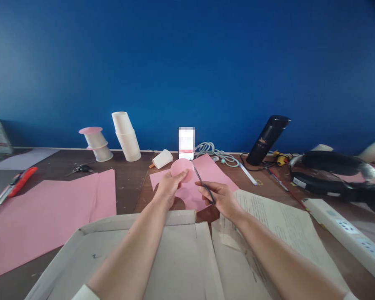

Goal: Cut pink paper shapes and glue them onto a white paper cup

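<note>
Left hand [168,186] pinching a pink paper disc [181,169], right hand [220,199] gripping scissors [203,185], blades at the disc's edge. Beneath, a pink sheet [206,175] on the table [128,187]. Near the table's far edge, stacked paper cups [126,136]; at the near edge, an open cardboard box [150,258].

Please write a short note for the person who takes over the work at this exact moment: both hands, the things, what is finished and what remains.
Left hand: holds the pink paper disc by its lower edge, above the table.
Right hand: grip closed on the scissors, blades pointing up at the disc's right edge.
Things: the cut pink sheet lies under the hands; larger pink sheets at left; stacked paper cups; two cups with a pink disc on top.
Done: the disc is cut free from the sheet.
Left: probably trimming its edge; I cannot tell how much.
</note>
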{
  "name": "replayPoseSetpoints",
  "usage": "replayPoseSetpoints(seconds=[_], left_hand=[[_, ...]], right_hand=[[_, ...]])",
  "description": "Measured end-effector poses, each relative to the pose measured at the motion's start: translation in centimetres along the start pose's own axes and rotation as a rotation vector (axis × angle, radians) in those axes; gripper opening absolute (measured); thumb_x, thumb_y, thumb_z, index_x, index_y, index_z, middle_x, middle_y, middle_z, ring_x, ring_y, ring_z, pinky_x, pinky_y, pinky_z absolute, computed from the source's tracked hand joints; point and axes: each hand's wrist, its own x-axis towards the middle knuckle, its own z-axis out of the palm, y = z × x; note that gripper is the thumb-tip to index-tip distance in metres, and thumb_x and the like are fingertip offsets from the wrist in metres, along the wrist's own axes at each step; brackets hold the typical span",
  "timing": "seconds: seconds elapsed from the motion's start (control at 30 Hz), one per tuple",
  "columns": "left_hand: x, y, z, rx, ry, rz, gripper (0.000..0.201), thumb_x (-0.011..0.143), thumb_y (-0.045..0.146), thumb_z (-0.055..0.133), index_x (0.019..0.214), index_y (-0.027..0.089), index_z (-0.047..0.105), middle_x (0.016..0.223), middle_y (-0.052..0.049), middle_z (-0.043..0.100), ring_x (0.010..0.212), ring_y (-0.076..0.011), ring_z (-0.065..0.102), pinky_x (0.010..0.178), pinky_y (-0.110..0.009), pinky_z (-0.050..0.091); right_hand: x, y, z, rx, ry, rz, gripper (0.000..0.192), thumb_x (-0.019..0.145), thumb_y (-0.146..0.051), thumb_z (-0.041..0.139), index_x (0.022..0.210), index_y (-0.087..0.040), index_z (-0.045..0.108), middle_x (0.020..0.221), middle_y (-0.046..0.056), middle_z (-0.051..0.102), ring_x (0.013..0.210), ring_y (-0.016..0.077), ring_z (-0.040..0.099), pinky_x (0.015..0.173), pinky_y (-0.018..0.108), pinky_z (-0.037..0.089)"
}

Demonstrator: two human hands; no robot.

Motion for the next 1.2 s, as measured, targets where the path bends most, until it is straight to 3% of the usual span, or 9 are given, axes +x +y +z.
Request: replayPoseSetpoints(seconds=[0.17, 0.47, 0.83, 1.2], left_hand=[[0.13, -0.2, -0.07, -0.035, 0.006, 0.001, 0.048, 0.053, 0.048, 0.078, 0.082, 0.012, 0.067, 0.071, -0.003, 0.06, 0.055, -0.008, 0.044, 0.056, -0.025, 0.035], [0.16, -0.33, 0.82, -0.297, 0.055, -0.109, 0.042, 0.049, 0.038, 0.082, 0.073, 0.012, 0.058, 0.063, 0.002, 0.052, 0.051, -0.0052, 0.043, 0.05, -0.021, 0.033], [0.55, -0.7, 0.13, -0.094, 0.036, -0.012, 0.05, 0.05, 0.047, 0.08, 0.083, 0.012, 0.068, 0.07, -0.004, 0.06, 0.053, -0.0076, 0.044, 0.052, -0.024, 0.034], [0.18, -0.21, 0.22, -0.092, 0.019, -0.029, 0.049, 0.054, 0.047, 0.078, 0.084, 0.011, 0.066, 0.074, -0.004, 0.058, 0.058, -0.0083, 0.044, 0.055, -0.024, 0.034]], right_hand=[[-0.05, -0.08, -0.04, -0.001, -0.003, 0.004, 0.045, 0.072, -0.046, 0.066, 0.103, -0.014, 0.068, 0.058, -0.001, 0.053, 0.05, 0.0096, 0.048, 0.051, 0.026, 0.041], [0.17, 0.49, -0.12, -0.02, 0.002, 0.006, 0.044, 0.073, -0.046, 0.066, 0.104, -0.015, 0.068, 0.059, -0.002, 0.054, 0.05, 0.0085, 0.049, 0.052, 0.024, 0.037], [0.24, 0.6, -0.3, -0.031, 0.0, 0.029, 0.045, 0.072, -0.046, 0.066, 0.106, -0.015, 0.067, 0.061, -0.001, 0.055, 0.051, 0.0091, 0.05, 0.052, 0.025, 0.036], [0.01, 0.1, -0.04, -0.009, -0.005, 0.015, 0.044, 0.073, -0.045, 0.066, 0.104, -0.013, 0.067, 0.058, -0.002, 0.053, 0.051, 0.0097, 0.048, 0.052, 0.026, 0.038]])
